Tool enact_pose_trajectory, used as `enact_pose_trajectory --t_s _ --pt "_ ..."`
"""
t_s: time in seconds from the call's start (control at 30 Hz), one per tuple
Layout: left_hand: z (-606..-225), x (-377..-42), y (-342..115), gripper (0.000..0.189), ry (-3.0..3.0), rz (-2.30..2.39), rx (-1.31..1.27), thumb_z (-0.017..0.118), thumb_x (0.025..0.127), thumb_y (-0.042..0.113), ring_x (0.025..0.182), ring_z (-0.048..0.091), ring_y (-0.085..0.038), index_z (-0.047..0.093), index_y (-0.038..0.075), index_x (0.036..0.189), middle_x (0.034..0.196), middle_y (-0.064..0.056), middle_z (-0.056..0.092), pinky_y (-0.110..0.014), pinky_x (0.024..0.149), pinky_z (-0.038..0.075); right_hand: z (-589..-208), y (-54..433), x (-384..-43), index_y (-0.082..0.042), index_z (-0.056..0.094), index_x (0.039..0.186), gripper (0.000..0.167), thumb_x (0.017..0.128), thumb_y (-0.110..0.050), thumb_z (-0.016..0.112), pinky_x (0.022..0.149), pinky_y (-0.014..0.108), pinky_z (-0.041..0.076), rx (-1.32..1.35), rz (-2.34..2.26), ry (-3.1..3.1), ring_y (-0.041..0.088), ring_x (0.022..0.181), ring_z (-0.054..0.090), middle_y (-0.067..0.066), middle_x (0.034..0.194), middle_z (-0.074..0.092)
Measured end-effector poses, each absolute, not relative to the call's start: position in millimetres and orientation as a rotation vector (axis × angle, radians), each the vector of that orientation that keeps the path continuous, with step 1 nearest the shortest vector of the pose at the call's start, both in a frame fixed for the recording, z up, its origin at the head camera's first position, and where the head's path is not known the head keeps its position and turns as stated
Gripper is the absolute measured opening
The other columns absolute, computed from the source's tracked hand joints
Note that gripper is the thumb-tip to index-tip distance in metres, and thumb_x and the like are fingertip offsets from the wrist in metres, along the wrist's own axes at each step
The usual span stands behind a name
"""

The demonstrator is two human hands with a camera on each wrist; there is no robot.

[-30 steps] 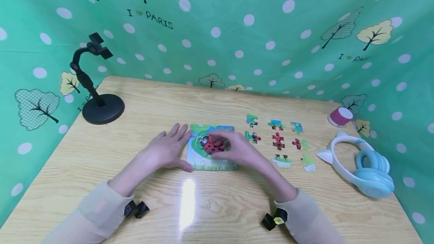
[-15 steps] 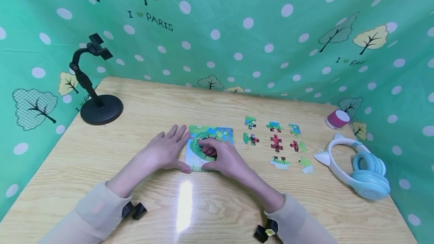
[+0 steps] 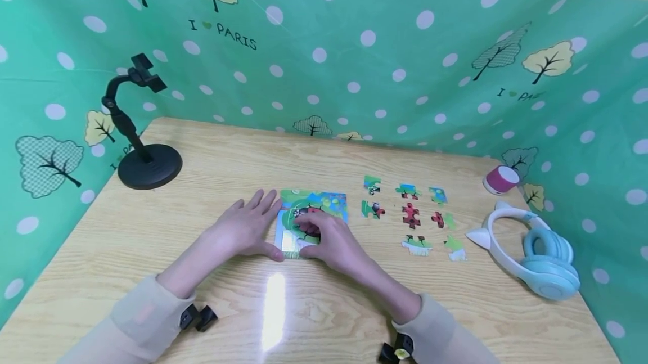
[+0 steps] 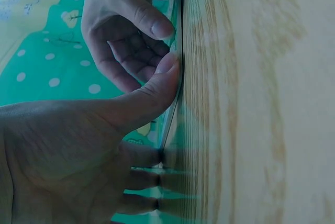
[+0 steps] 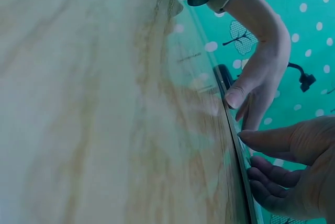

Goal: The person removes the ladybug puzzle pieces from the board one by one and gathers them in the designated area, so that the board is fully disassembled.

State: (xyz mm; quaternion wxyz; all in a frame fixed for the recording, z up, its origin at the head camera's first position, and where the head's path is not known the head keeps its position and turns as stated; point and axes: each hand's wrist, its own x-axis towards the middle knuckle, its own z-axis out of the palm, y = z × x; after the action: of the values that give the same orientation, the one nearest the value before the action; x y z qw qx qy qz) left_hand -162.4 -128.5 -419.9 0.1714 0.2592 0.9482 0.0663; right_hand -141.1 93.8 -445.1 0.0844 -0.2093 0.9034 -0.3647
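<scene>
A square puzzle board (image 3: pixel 334 202) with a printed ladybug lies on the wooden table. My left hand (image 3: pixel 242 231) lies at its left side, fingers straight and thumb on the lower left corner. Over the board's lower left part is my right hand (image 3: pixel 331 241), its fingers bent. In the right wrist view, the right thumb and fingertips (image 5: pixel 259 174) touch the board apart from each other, with no piece visible between them. The right hand covers part of the ladybug, and glare whitens the board's lower left. Puzzle pieces (image 3: pixel 411 215) lie spaced out to the right.
Cat-ear headphones (image 3: pixel 549 274) rest on the table at the right, with a pink and white cylinder (image 3: pixel 501 179) behind them. At the back left stands a black phone stand (image 3: pixel 152 166). A green dotted cloth (image 3: pixel 314 32) hangs around the table.
My right hand has moved left and slightly down over the board, from the ladybug's right side to the lower left part. My left hand stays at the board's left edge. The loose pieces lie unchanged.
</scene>
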Motion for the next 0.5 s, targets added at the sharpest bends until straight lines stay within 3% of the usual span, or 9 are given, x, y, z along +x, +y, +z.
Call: enact_pose_trajectory --t_s 0.2,0.5 --pt "-420.9 -162.4 -129.2 0.117 2.691 0.191 0.733 0.071 0.079 0.073 0.157 0.021 -0.049 0.027 0.002 0.162 0.171 -0.024 0.018 -0.07 0.12 0.03 -443.3 92.7 -141.6 -0.009 0.072 0.129 0.05 0.08 -0.004 0.085 0.086 0.025 0.058 -0.629 -1.113 2.688 0.014 0.098 0.068 0.002 0.112 0.072" --pt "-422.9 -163.7 -129.4 0.117 2.698 0.185 0.733 0.072 0.079 0.072 0.157 0.02 -0.048 0.027 0.002 0.162 0.171 -0.023 0.017 -0.07 0.12 0.03 -443.1 93.6 -142.5 -0.005 0.072 0.127 0.044 0.085 0.004 0.079 0.086 0.03 0.062 -0.637 -1.193 2.654 0.016 0.096 0.071 0.006 0.113 0.073"
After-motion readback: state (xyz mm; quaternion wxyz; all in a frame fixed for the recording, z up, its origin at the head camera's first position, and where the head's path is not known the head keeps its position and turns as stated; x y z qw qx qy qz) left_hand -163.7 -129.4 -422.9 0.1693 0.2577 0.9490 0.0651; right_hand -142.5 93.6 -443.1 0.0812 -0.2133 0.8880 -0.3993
